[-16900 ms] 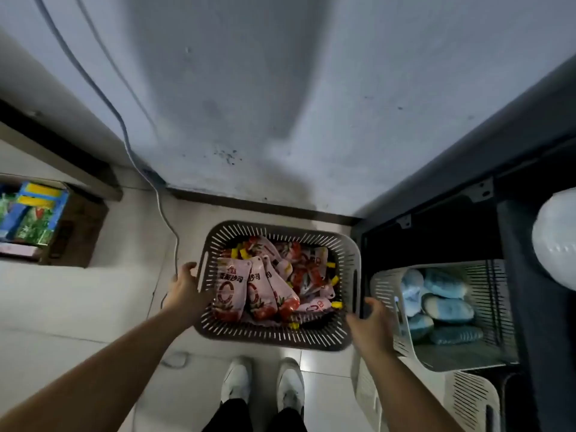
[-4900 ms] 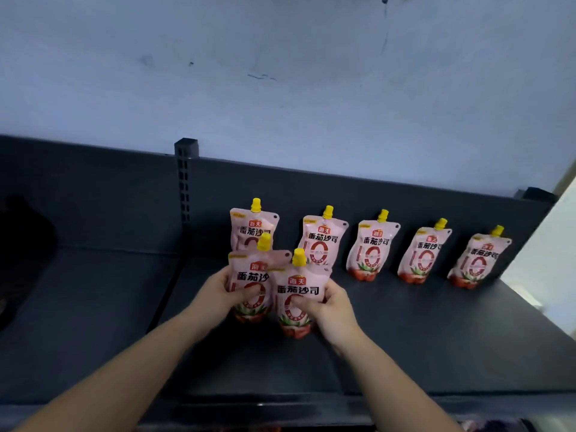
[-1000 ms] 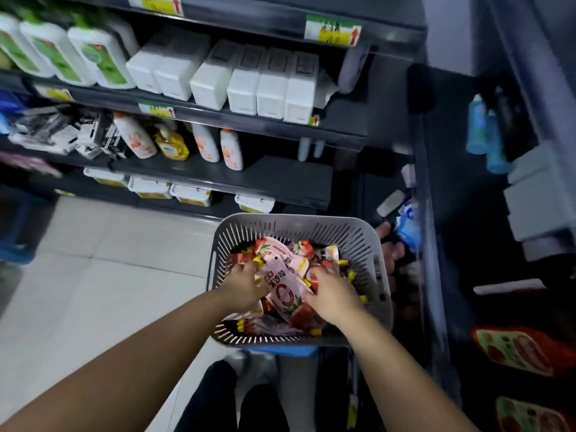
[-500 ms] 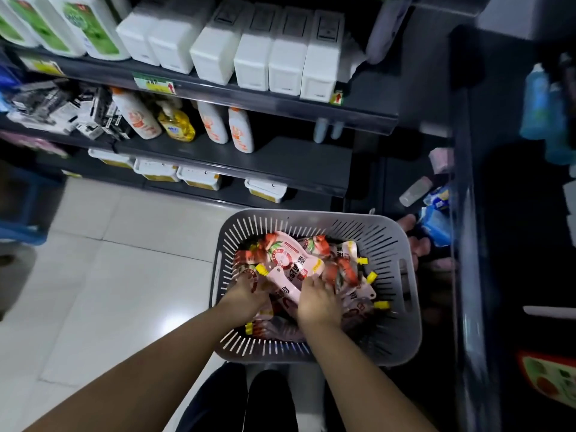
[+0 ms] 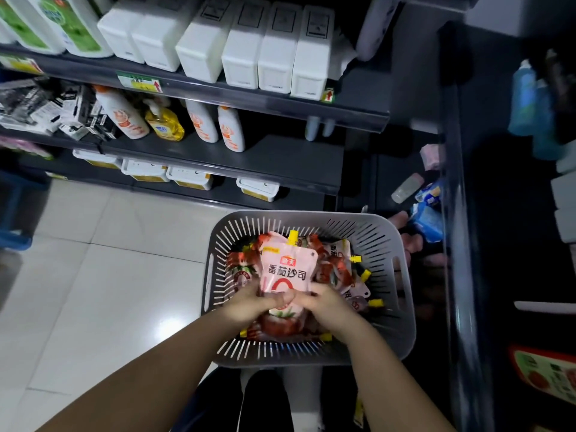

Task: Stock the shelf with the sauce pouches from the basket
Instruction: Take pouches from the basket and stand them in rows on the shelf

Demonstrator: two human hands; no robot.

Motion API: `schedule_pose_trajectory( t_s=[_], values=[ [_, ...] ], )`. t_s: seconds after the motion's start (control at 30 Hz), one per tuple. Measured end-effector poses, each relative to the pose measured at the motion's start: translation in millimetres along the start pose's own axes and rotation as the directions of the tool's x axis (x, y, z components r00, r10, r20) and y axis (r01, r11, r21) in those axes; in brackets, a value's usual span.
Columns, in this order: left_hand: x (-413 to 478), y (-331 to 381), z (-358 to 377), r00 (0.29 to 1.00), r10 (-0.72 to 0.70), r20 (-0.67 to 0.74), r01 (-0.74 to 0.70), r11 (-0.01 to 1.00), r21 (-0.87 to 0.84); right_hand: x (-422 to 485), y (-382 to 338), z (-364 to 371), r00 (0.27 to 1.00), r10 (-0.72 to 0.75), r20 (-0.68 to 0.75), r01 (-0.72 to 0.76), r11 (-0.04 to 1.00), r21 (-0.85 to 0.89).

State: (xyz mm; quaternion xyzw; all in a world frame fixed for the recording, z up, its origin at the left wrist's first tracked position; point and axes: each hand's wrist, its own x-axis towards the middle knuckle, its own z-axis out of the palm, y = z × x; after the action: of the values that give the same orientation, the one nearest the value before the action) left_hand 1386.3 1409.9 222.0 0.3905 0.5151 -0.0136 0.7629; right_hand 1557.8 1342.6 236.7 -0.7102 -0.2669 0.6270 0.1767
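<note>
Nearest, the left hand [image 5: 249, 302] and right hand [image 5: 324, 302] are close together, both gripping the lower end of one pink sauce pouch [image 5: 288, 269], neither nearer. Its long axis runs from them toward 12 o'clock, yellow cap farthest. Beneath, the grey basket [image 5: 402, 322] holds a heap of more pouches [image 5: 335, 271]. Beyond, at 11 o'clock, dark shelves [image 5: 280, 157] carry bottles [image 5: 230, 129]

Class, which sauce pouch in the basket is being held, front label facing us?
The pink pouch in the middle, held at its lower end by the left grip and right grip; the other pouches lie jumbled in the grey basket.
</note>
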Motion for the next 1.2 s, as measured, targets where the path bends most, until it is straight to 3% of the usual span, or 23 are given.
schedule_pose_trajectory(
  t_s=[0.07,0.1,0.17,0.2,0.27,0.33,0.47,0.53,0.6,0.67,0.73,0.8,0.83,0.9,0.93,0.97,1.03,1.1,1.2],
  values=[
    [-1,0,-1,0.997,0.006,-0.073,-0.012,0.996,-0.088,4,-6,3,0.998,-0.002,-0.056,0.004,1.000,0.024],
    [-1,-2,-2,0.992,-0.009,-0.123,-0.007,0.992,-0.130,9,-7,3,0.980,0.008,-0.201,0.003,0.999,0.054],
    [-1,-7,-8,0.976,-0.043,-0.214,0.005,0.985,-0.174,24,-3,2,0.841,0.049,-0.539,-0.044,0.999,0.021],
    [0,-10,-11,0.965,-0.067,-0.254,0.015,0.980,-0.201,30,-2,2,0.798,0.034,-0.602,-0.115,0.989,-0.096],
    [0,-13,-17,0.945,-0.114,-0.308,0.023,0.959,-0.282,38,0,6,0.835,0.014,-0.550,-0.243,0.906,-0.346],
    [-1,-13,-19,0.933,-0.128,-0.335,0.007,0.940,-0.341,42,-5,10,0.849,-0.007,-0.529,-0.281,0.841,-0.462],
    [0,-10,-18,0.937,-0.109,-0.331,-0.029,0.922,-0.386,42,-21,7,0.856,-0.136,-0.500,-0.101,0.902,-0.419],
    [-1,-11,-19,0.950,-0.068,-0.304,-0.046,0.935,-0.353,30,-27,-6,0.905,-0.194,-0.379,0.020,0.908,-0.418],
    [-2,-12,-19,0.960,-0.023,-0.281,-0.077,0.938,-0.338,14,-34,-31,0.961,-0.232,-0.151,0.117,0.836,-0.537],
    [-2,-13,-19,0.962,-0.007,-0.275,-0.098,0.925,-0.367,3,-49,-62,0.988,-0.151,0.022,0.133,0.781,-0.610],
    [0,-12,-18,0.963,-0.005,-0.269,-0.109,0.908,-0.405,0,-62,-85,0.994,-0.027,0.104,0.091,0.733,-0.675],
    [2,-11,-18,0.964,-0.006,-0.266,-0.111,0.899,-0.423,6,-66,-90,0.999,-0.028,0.033,0.043,0.679,-0.733],
    [3,-11,-17,0.964,-0.014,-0.267,-0.102,0.903,-0.418,10,-65,-87,0.990,-0.116,-0.082,0.008,0.621,-0.784],
    [4,-12,-18,0.959,-0.036,-0.282,-0.081,0.916,-0.394,15,-57,-77,0.881,-0.357,-0.311,-0.103,0.497,-0.862],
    [5,-13,-18,0.954,-0.046,-0.295,-0.074,0.921,-0.383,16,-48,-72,0.830,-0.386,-0.404,-0.165,0.522,-0.837],
    [5,-14,-18,0.951,-0.054,-0.305,-0.068,0.924,-0.376,15,-40,-68,0.807,-0.312,-0.501,-0.244,0.596,-0.765],
    [5,-16,-17,0.948,-0.067,-0.311,-0.058,0.925,-0.375,9,-15,-60,0.813,0.001,-0.583,-0.396,0.734,-0.552],
    [5,-16,-16,0.949,-0.064,-0.308,-0.054,0.932,-0.358,4,14,-46,0.853,0.225,-0.471,-0.411,0.847,-0.339],
    [5,-15,-13,0.956,-0.046,-0.290,-0.048,0.950,-0.309,-2,36,-29,0.889,0.265,-0.374,-0.273,0.961,0.031]
  ],
)
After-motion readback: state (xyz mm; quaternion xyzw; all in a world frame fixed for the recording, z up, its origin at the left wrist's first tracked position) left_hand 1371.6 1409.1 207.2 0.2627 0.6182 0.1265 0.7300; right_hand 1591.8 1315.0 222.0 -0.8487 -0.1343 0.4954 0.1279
